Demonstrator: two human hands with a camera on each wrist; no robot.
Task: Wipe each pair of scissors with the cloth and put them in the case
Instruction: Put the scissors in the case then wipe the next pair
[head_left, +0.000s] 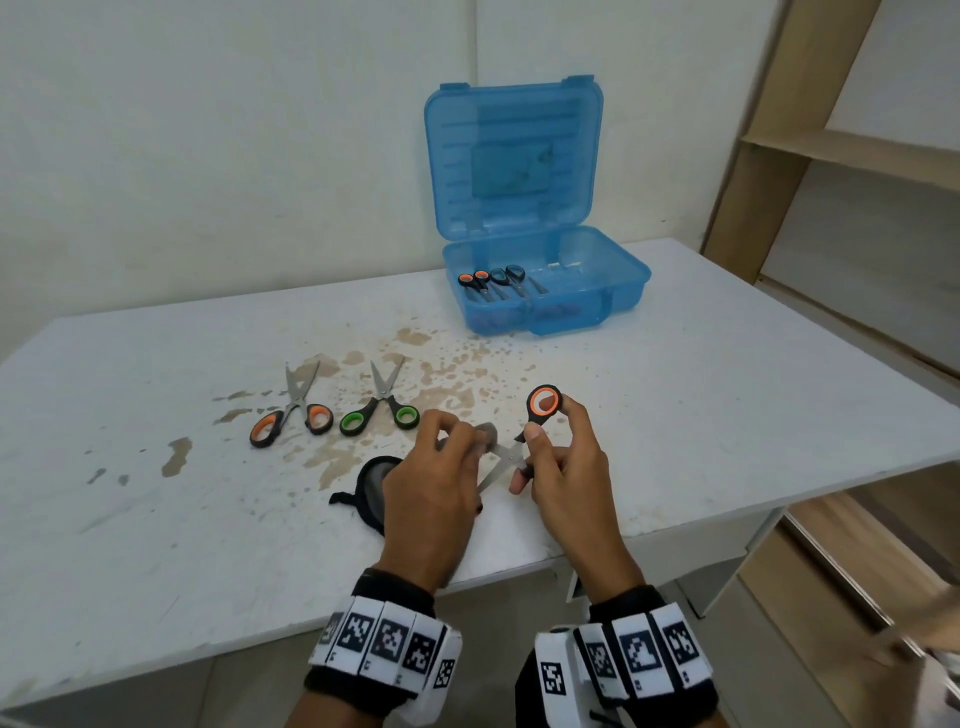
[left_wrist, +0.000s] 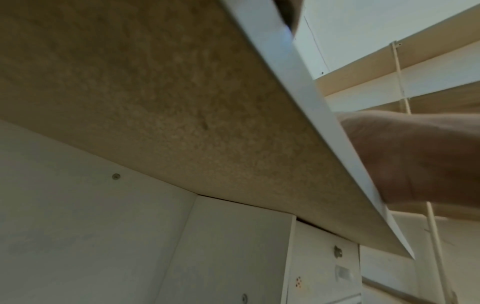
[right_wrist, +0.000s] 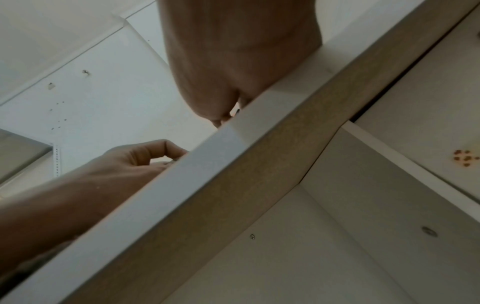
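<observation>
Your right hand (head_left: 563, 467) grips the orange-handled scissors (head_left: 524, 441) by their handles, just above the table (head_left: 675, 415) near its front edge; your left hand (head_left: 431, 483) pinches the grey cloth (head_left: 376, 486) round one blade; the blades are spread, their tips pointing left and toward you, the long axis slanting from the raised handle loop down to your left hand; they look light, stiff and slippery, so keep to the handles; the case (head_left: 545, 280) stands open, well behind.

Orange-handled scissors (head_left: 524, 439) open, blade in grey cloth (head_left: 376, 486); blue case (head_left: 545, 291) open behind.
</observation>
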